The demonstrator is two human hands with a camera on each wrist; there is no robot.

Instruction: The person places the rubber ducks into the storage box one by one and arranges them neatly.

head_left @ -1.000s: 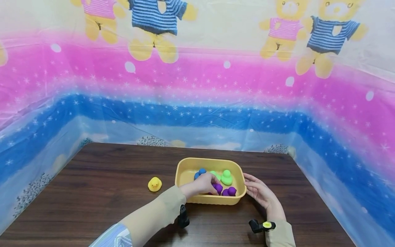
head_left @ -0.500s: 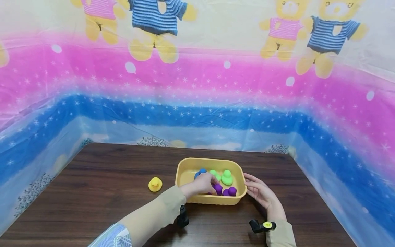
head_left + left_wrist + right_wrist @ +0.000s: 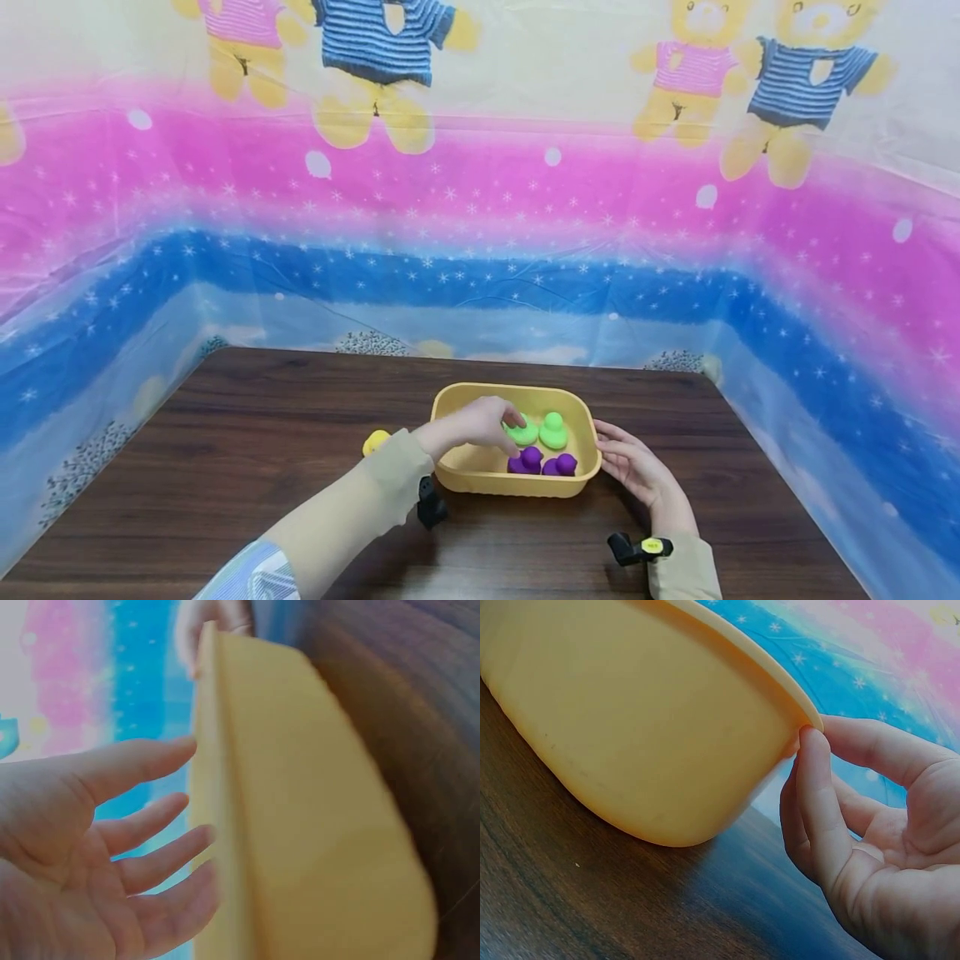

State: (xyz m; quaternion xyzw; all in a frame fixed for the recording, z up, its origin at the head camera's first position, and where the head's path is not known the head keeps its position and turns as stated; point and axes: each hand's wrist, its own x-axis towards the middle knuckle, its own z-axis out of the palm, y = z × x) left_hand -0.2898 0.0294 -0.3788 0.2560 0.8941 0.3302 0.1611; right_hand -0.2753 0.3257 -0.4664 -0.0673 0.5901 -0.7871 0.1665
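Observation:
A yellow plastic basin (image 3: pixel 517 485) stands on the table. Inside it sit two green toy ducks, one at the right (image 3: pixel 554 433) and one partly covered by fingers, plus two purple toy ducks (image 3: pixel 525 462) along the near side. My left hand (image 3: pixel 478 421) hovers over the basin's left half, fingers loosely spread and holding nothing; in the left wrist view a gap shows between thumb and fingers. With thumb and fingers, my right hand (image 3: pixel 637 471) pinches the rim at the basin's right end, clearly seen in the right wrist view. No blue duck shows now; my left hand covers that spot.
Left of the basin, a yellow toy duck (image 3: pixel 375 442) is half hidden behind my left sleeve. The dark wooden table (image 3: pixel 285 400) meets a printed cloth backdrop (image 3: pixel 480 325) at the back and sides.
My left hand has let go of a purple duck, risen and shifted slightly left, covering the blue duck. Its forearm now partly hides the yellow duck. My right hand stays on the rim.

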